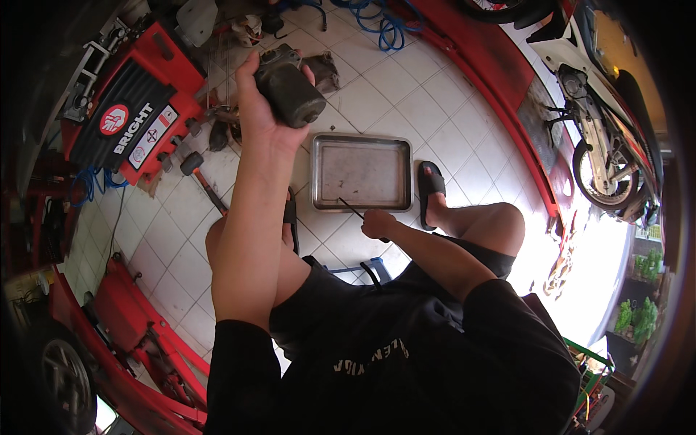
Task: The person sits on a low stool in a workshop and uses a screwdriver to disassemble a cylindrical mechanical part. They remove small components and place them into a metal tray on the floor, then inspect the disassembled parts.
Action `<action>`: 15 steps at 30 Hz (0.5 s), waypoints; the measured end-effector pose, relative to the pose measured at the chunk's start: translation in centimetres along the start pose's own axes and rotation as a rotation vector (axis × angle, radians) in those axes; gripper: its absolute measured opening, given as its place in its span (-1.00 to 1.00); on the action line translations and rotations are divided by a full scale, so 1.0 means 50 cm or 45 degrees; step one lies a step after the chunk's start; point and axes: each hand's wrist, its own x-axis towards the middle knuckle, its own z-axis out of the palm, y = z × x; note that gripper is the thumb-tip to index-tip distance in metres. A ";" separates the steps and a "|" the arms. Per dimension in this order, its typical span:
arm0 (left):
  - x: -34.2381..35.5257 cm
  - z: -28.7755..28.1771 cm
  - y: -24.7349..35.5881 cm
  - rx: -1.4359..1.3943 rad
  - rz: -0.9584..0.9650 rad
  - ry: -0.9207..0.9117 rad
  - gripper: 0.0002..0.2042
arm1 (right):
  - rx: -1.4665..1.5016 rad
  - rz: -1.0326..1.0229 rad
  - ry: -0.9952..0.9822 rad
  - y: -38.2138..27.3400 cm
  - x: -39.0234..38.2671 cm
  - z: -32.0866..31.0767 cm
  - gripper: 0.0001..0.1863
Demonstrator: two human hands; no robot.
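Observation:
My left hand (267, 109) is raised out over the floor, its fingers wrapped round a dark, grimy cylindrical metal part (291, 90). One end of this part carries a small round nub; the other shows a lumpy fitting. Lower down, my right hand (378, 225) is closed round the handle of a thin-shafted screwdriver (351, 208). The tip of its shaft reaches over the near rim of a rectangular metal tray (315, 174) on the floor between my feet. A tiny dark bit (341, 183) lies in the tray.
A rubber mallet (193, 164) lies on the tiles left of my arm. Beyond it stands a red and black machine (138, 101). A red lift frame (500, 94) and a motorcycle (598, 159) are at right. Blue hose (388, 32) coils at the back.

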 end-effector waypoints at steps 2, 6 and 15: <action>0.003 -0.001 -0.005 0.001 -0.023 0.031 -0.55 | 0.014 -0.002 -0.010 0.004 0.010 0.004 -0.57; 0.001 -0.005 -0.005 0.016 -0.025 0.033 -0.54 | 0.082 0.028 0.012 -0.018 0.005 -0.005 -0.57; 0.002 -0.003 -0.004 0.013 -0.010 0.037 -0.55 | 0.256 0.261 0.192 -0.048 0.052 -0.063 -0.66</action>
